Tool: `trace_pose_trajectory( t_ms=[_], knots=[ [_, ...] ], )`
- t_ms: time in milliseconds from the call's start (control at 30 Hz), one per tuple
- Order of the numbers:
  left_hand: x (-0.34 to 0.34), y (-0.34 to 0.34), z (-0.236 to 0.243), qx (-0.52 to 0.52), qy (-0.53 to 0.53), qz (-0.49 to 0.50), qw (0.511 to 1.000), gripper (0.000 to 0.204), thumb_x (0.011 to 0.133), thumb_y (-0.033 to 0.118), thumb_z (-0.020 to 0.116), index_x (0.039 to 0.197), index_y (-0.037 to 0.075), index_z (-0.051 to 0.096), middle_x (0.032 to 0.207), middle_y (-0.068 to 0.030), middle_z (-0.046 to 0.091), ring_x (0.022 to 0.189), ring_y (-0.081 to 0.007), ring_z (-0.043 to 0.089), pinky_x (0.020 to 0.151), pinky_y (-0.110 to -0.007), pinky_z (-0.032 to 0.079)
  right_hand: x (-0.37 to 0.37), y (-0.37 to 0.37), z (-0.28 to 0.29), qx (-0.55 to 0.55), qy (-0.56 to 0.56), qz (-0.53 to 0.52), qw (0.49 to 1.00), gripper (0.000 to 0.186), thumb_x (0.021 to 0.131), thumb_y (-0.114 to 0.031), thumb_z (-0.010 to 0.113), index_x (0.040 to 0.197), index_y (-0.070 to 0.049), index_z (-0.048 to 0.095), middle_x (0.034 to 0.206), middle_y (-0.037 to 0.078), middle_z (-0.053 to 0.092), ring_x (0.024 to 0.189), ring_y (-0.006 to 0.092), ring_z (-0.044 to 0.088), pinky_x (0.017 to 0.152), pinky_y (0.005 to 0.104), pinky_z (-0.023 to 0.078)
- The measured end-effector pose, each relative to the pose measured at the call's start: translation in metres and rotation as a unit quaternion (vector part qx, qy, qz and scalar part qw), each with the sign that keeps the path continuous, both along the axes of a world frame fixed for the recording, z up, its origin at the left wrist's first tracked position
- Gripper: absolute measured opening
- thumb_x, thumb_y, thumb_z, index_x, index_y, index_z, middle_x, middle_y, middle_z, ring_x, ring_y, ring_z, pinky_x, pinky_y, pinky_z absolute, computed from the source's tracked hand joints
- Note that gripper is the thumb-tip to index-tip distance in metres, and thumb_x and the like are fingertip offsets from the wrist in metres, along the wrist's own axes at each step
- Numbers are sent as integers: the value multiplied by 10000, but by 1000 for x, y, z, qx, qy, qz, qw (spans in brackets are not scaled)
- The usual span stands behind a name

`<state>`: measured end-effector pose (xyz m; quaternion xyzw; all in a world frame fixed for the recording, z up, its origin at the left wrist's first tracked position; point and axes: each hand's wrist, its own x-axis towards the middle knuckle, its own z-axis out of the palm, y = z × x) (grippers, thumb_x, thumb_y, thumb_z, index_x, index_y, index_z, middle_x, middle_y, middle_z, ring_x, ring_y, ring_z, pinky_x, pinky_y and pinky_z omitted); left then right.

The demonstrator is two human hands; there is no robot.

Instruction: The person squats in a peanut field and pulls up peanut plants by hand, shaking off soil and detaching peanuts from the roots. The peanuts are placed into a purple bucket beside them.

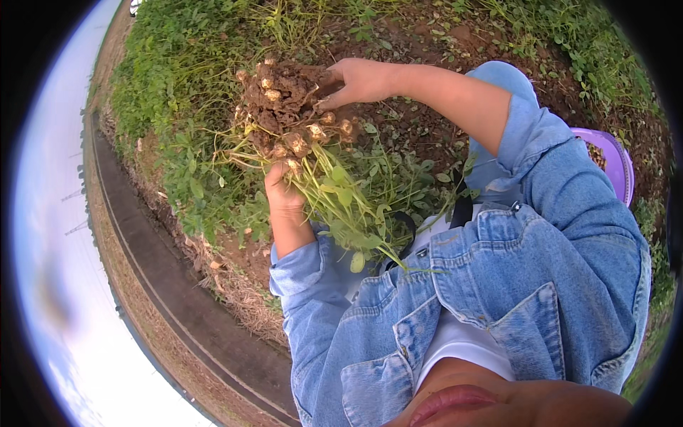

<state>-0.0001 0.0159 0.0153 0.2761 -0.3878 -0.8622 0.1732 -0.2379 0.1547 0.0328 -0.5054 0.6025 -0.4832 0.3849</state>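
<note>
An uprooted peanut plant (340, 188) is held upside down, its leafy green stems hanging toward my lap. My left hand (283, 188) is closed round the stems just below the roots. Above it, a lump of brown soil (281, 99) clings to the roots. Several pale, dirt-covered peanut pods (297, 145) stick out around the lump. From the right, my right hand (361, 80) grips the edge of the soil, thumb on the near side; its other fingertips are partly hidden behind the lump.
A purple basin (620, 167) with small pale-brown things in it stands at my right, behind my sleeve. Leafy green plants (181, 92) grow ahead and to the left. Brown soil (420, 128) with scattered leaves lies beyond my knees. A paved road (153, 249) runs along the left.
</note>
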Motion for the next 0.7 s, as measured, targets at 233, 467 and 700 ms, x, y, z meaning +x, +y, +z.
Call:
trace_pose_trajectory(
  t_ms=[233,467,700],
  knots=[
    [4,-4,-2,-13,29,-32,999,427,876,236,569,1223,-11,537,1158,-166,619,1015,-336,617,884,-486,515,-8,3,4,9,150,-17,988,448,849,-346,675,1078,22,562,931,164,655,869,228,614,808,376,469],
    [10,0,-1,18,59,-18,998,444,891,316,550,1207,4,556,1137,-154,630,998,-319,624,857,-472,527,-31,10,8,134,290,46,946,346,877,-281,644,1099,-26,572,953,135,667,868,246,633,801,388,484],
    [9,-11,-6,98,92,-28,990,464,817,177,563,1230,-32,518,1166,-187,603,1040,-365,593,915,-519,482,-28,19,-15,-41,283,-117,951,292,877,-320,634,1052,-91,681,894,135,682,851,293,649,751,389,511]
  ],
)
